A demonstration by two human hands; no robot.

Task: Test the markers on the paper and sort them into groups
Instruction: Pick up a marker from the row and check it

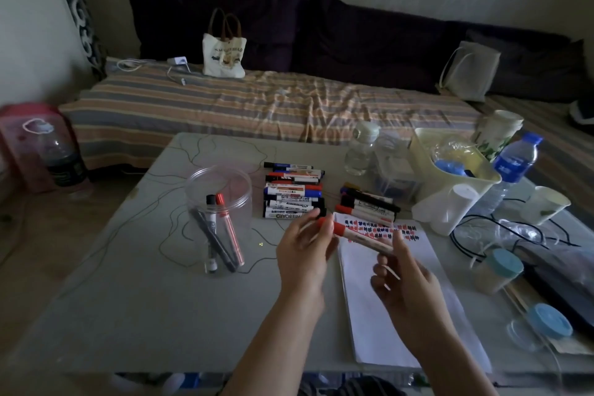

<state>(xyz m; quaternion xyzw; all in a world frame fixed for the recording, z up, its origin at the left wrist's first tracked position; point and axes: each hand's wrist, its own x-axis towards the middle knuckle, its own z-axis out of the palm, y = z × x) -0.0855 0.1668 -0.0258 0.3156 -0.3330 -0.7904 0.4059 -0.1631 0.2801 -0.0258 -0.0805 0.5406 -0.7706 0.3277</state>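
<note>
Marker [363, 235] spans both hands, red cap pinched by left fingers [324, 223].

— What is everything carried by?
— A pale grey table [135, 299], marked with thin dark wandering lines.
— What is laid on it?
— A clear plastic tub [221, 219] is set at the left, with pens inside. A stack of markers [294, 194] is placed at the middle, a smaller group of markers [369, 202] just to its right. A white paper pad [401, 299] is laid near the front edge. Bottles [360, 151], a cream bin [456, 167], cups [546, 204] and blue-lidded jars [498, 270] are crowded at the right.
</note>
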